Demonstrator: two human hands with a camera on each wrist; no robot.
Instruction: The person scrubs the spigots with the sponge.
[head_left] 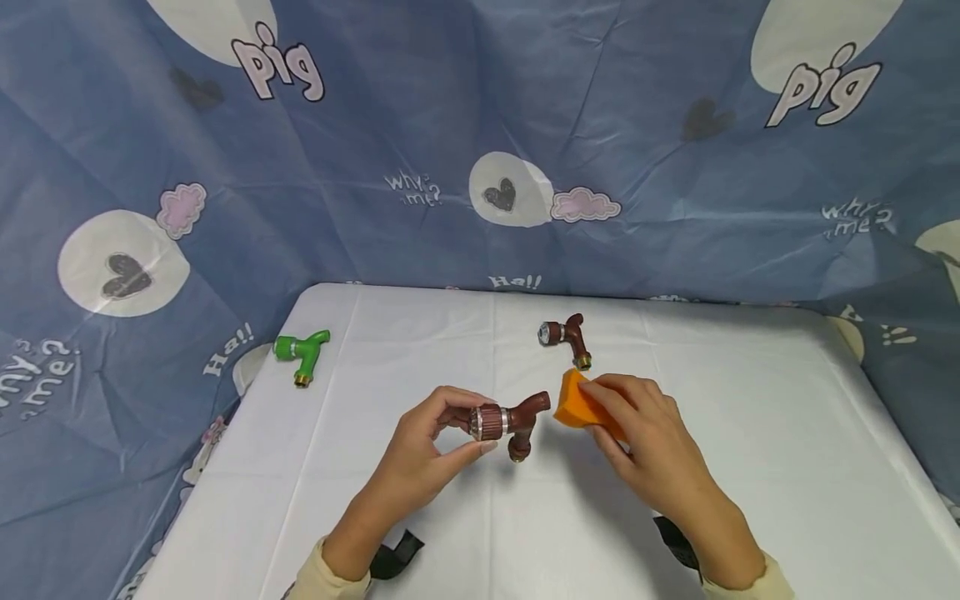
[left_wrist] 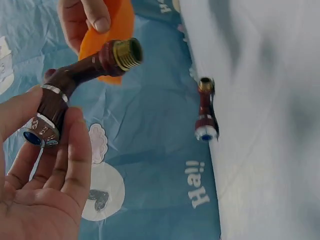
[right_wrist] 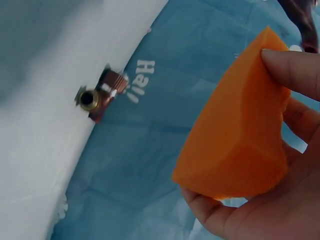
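My left hand (head_left: 431, 454) pinches a dark brown faucet (head_left: 525, 412) by its ribbed knob, between thumb and fingers, above the white table. In the left wrist view the faucet (left_wrist: 75, 75) shows its brass threaded end pointing up and away from the palm. An orange sponge (right_wrist: 235, 135) is gripped by my right hand (head_left: 652, 437), bent a little under the fingers. In the head view the sponge (head_left: 581, 404) is just right of the faucet's spout, with a small gap between them.
A second brown faucet (head_left: 570, 337) lies on the white table (head_left: 420, 342) beyond my right hand. The green faucet (head_left: 303, 354) rests near the table's left edge. Behind the table hangs a blue printed cloth (head_left: 420, 108). Black straps (head_left: 397, 557) show at the wrists.
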